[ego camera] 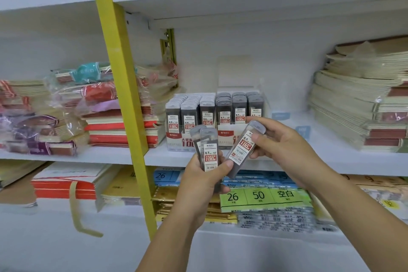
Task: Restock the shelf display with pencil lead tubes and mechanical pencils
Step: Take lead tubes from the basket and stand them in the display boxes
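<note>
Two display boxes of pencil lead tubes stand side by side on the middle shelf: the left box [187, 117] holds 0.5 tubes, the right box [239, 110] holds dark 0.7 tubes. In front of them my left hand [205, 181] grips a small bunch of 0.7 lead tubes [207, 150] upright. My right hand [284, 148] pinches a single 0.7 lead tube [244, 148], tilted, its lower end touching the bunch. No mechanical pencils are visible.
A yellow post [123, 86] runs down left of the boxes. Wrapped notebook stacks [92, 112] fill the shelf's left side, and pale notebook stacks [362, 104] sit at the right. Paper packs with number labels [258, 196] lie on the shelf below.
</note>
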Demonstrator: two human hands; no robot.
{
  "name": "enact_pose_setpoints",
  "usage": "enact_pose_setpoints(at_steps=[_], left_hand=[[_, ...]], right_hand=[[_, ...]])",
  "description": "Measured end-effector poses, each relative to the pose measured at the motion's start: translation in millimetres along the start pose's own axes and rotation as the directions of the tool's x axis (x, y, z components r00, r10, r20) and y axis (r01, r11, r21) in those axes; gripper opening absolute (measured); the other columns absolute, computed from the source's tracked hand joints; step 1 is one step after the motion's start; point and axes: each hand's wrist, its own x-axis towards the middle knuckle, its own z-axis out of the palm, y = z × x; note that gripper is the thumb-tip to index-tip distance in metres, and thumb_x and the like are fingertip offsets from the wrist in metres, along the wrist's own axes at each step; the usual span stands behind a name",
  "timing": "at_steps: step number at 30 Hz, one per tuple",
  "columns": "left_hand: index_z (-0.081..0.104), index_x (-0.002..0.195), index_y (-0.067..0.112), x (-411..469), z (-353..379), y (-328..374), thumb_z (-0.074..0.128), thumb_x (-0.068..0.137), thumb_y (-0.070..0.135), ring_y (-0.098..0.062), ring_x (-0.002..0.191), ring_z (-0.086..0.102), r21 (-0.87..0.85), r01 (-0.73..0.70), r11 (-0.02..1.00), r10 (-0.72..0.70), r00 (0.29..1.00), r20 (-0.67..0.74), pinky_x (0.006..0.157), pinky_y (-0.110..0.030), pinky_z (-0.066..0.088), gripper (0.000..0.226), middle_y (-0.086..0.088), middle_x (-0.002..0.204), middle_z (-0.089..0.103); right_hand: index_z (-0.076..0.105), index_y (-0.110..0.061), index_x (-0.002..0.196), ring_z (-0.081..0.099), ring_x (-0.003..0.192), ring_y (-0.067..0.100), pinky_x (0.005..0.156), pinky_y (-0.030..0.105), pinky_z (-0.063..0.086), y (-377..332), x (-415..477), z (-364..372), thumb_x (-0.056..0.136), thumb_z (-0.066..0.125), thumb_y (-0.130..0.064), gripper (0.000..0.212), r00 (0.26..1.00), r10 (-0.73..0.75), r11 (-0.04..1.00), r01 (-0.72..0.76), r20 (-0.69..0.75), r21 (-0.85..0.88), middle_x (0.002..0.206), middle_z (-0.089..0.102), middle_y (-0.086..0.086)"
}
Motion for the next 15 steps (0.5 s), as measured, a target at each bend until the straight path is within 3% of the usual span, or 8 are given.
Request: enact_pose_setpoints(at_steps=[3, 6, 9, 12, 15], left_hand=[[0.066, 0.111, 0.023, 1, 1, -1, 0.075, 0.088, 0.022, -0.006, 0.076, 0.074, 0.000, -0.001, 1.000, 0.001, 1.000, 0.010, 0.058, -0.021, 0.055, 0.024, 0.006, 0.100, 0.077], [0.064, 0.113, 0.027, 4, 0, 2, 0.067, 0.094, 0.032, -0.007, 0.087, 0.075, -0.002, -0.034, 0.999, 0.034, 0.999, 0.014, 0.056, -0.023, 0.056, 0.020, 0.010, 0.100, 0.077], [0.061, 0.111, 0.026, 7, -1, 8, 0.056, 0.099, 0.040, -0.007, 0.069, 0.071, 0.004, -0.056, 0.998, 0.056, 0.998, -0.019, 0.048, -0.022, 0.051, 0.019, 0.004, 0.085, 0.076], [0.061, 0.104, 0.020, 11, -2, 10, 0.054, 0.101, 0.039, -0.008, 0.056, 0.057, -0.005, -0.051, 0.999, 0.051, 0.998, -0.025, 0.043, -0.022, 0.042, 0.020, 0.000, 0.075, 0.070], [0.065, 0.090, 0.020, 15, -2, 10, 0.055, 0.100, 0.032, -0.010, 0.053, 0.054, -0.001, -0.042, 0.999, 0.042, 0.999, -0.030, 0.042, -0.023, 0.040, 0.019, -0.004, 0.069, 0.065]], right_hand=[[0.069, -0.035, 0.107, 0.069, 0.079, 0.018, 0.066, 0.024, 0.056, -1, -1, 0, 0.092, 0.062, -0.007, 0.032, 0.996, -0.059, 0.998, 0.056, -0.069, -0.038, 0.098, 0.075, -0.004], [0.067, -0.042, 0.101, 0.069, 0.087, 0.011, 0.064, 0.020, 0.055, -12, 1, -8, 0.088, 0.067, -0.010, 0.035, 0.963, -0.182, 0.975, 0.151, -0.198, -0.164, 0.100, 0.073, -0.006], [0.058, -0.050, 0.094, 0.066, 0.084, 0.004, 0.064, 0.014, 0.052, -40, 15, -25, 0.088, 0.068, -0.015, 0.038, 0.890, -0.366, 0.902, 0.269, -0.271, -0.337, 0.096, 0.070, -0.007], [0.050, -0.042, 0.092, 0.065, 0.081, 0.006, 0.071, 0.020, 0.051, -64, 41, -39, 0.087, 0.069, -0.013, 0.035, 0.845, -0.504, 0.768, 0.343, -0.179, -0.541, 0.091, 0.068, -0.008], [0.045, -0.043, 0.094, 0.060, 0.074, 0.007, 0.073, 0.027, 0.048, -72, 65, -48, 0.086, 0.069, -0.012, 0.040, 0.863, -0.504, 0.605, 0.325, -0.033, -0.727, 0.088, 0.067, -0.010]])
